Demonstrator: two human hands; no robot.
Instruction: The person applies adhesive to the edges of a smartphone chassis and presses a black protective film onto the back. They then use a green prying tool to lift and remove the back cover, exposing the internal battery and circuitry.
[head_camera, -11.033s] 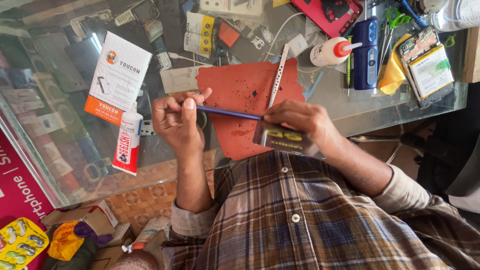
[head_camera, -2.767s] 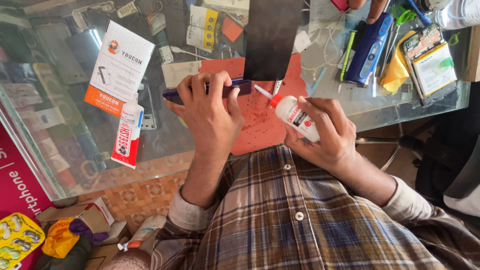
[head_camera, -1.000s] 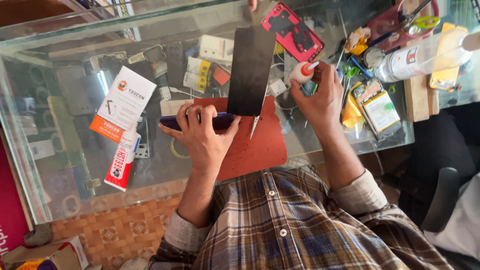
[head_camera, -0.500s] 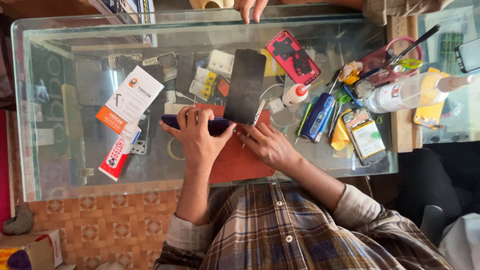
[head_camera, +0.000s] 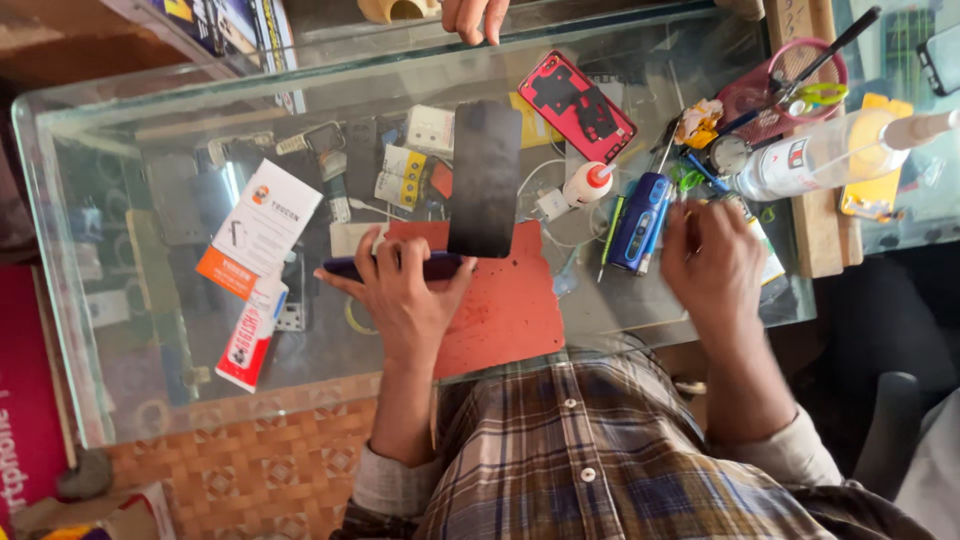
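My left hand grips a dark blue phone body held edge-up on the red work mat. A black screen panel stands lifted from the phone, leaning away over the glass. My right hand hovers, blurred, over the tools at the right, near a blue tool and a flat packet; nothing shows in its fingers. A small white glue bottle with a red tip lies between the panel and the blue tool.
On the glass counter are a white and orange box, a red and white tube, a red phone back cover, a clear bottle and a pink tool basket. Another person's fingers rest at the far edge.
My right hand left the phone and moved right to the tools. Earlier it put down the glue bottle. The camera view pulled back, showing more counter.
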